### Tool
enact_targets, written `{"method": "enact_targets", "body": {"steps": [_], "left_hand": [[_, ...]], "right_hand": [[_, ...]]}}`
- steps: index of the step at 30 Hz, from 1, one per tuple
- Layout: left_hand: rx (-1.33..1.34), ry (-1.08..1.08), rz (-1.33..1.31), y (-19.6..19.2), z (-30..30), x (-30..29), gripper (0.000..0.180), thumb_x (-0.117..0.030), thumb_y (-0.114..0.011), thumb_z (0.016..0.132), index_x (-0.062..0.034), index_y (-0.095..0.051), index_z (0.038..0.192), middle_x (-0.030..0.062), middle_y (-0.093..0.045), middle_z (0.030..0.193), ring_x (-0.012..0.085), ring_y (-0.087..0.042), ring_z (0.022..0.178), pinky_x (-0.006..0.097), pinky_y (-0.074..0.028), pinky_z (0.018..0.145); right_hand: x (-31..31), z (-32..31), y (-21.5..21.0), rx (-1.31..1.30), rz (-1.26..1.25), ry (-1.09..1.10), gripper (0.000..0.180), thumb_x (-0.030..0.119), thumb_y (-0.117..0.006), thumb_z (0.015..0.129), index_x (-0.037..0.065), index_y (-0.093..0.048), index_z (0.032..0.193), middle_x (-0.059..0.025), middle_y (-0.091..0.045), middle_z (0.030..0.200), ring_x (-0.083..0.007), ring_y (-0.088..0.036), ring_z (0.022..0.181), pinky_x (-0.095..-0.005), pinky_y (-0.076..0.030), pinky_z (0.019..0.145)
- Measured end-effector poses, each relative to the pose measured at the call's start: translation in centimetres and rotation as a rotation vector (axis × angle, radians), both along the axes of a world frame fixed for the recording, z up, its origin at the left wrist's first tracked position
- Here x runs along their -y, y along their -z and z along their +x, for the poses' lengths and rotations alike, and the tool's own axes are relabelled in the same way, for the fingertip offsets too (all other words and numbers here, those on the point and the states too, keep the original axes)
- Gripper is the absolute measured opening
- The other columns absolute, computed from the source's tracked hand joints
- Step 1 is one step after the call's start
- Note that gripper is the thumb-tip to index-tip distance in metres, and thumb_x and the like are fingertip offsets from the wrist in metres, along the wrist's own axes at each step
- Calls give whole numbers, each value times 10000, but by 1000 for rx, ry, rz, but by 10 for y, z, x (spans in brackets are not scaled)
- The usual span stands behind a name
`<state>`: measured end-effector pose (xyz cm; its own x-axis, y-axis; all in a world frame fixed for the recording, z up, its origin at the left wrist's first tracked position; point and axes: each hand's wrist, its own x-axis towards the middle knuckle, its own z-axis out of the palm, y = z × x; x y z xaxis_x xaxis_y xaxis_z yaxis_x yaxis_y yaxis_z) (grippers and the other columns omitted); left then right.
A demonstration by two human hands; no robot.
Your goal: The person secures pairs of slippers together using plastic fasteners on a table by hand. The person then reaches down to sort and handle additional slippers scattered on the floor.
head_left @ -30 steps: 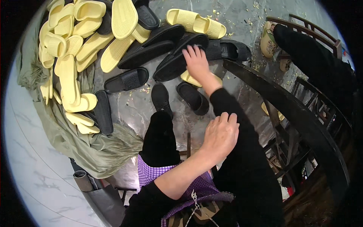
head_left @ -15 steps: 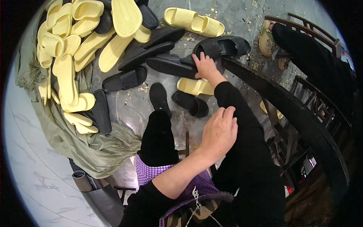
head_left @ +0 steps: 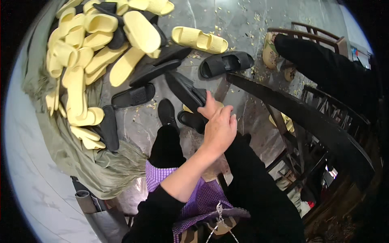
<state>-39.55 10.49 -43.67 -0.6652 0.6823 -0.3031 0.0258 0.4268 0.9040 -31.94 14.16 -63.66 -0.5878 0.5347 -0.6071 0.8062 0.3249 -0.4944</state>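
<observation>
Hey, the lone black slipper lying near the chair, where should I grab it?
Take the black slipper by its wide strap, coming from above. It lies sole down, apart from the pile, so the raised strap arches over the footbed and gives fingers something to hook.

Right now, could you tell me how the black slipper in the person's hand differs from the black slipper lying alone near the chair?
The held black slipper is gripped at one end by a hand and tilted; the lone black slipper lies flat on the floor, untouched. The held one shows mostly a smooth dark side; the lone one shows its open strap and footbed. Both are black slides of like shape.
</observation>
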Motion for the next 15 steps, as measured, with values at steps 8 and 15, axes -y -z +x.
{"method": "enact_targets", "body": {"steps": [8,15], "left_hand": [[-106,-257,165,18,-15,48,208,-81,-551,824,-7,-582,1016,159,-628,897,255,-622,743,327,-493,672],[19,-453,418,-95,14,144,202,-100,-529,873,-64,-586,1063,95,-640,953,235,-609,747,313,-500,688]], "right_hand": [[83,59,-166,55,1,475,767,184,-733,591,22,-385,1254,-251,-559,1112,-329,-557,1044,-362,-441,857],[110,92,-320,-272,213,595,872,176,-712,582,56,-312,1348,-192,-548,1169,-334,-542,1059,-344,-403,939]]}}
